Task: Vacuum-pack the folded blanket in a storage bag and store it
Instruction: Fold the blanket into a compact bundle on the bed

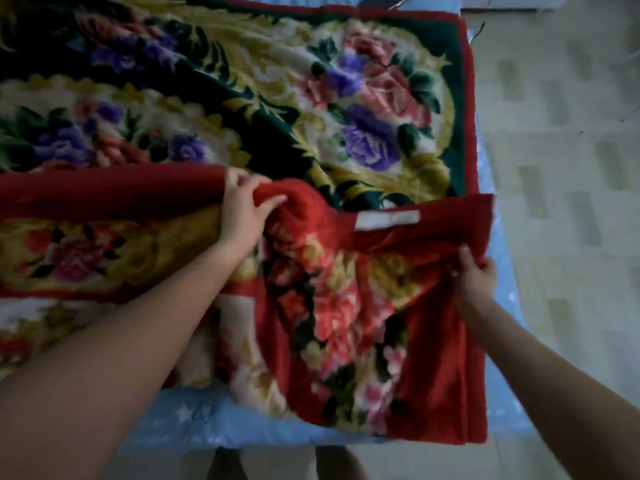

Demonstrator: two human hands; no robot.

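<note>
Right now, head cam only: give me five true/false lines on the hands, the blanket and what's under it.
1. The left hand grips a bunched red fold of the thick floral plush blanket. True.
2. The right hand hangs free, touching nothing. False: it pinches the blanket's red edge.
3. The blanket lies on a light blue star-print sheet. True.
4. A white rectangular label shows on the red border between the hands. True.
5. The blanket is already sealed inside a storage bag. False: it lies spread out, partly folded, and no bag is in view.
</note>
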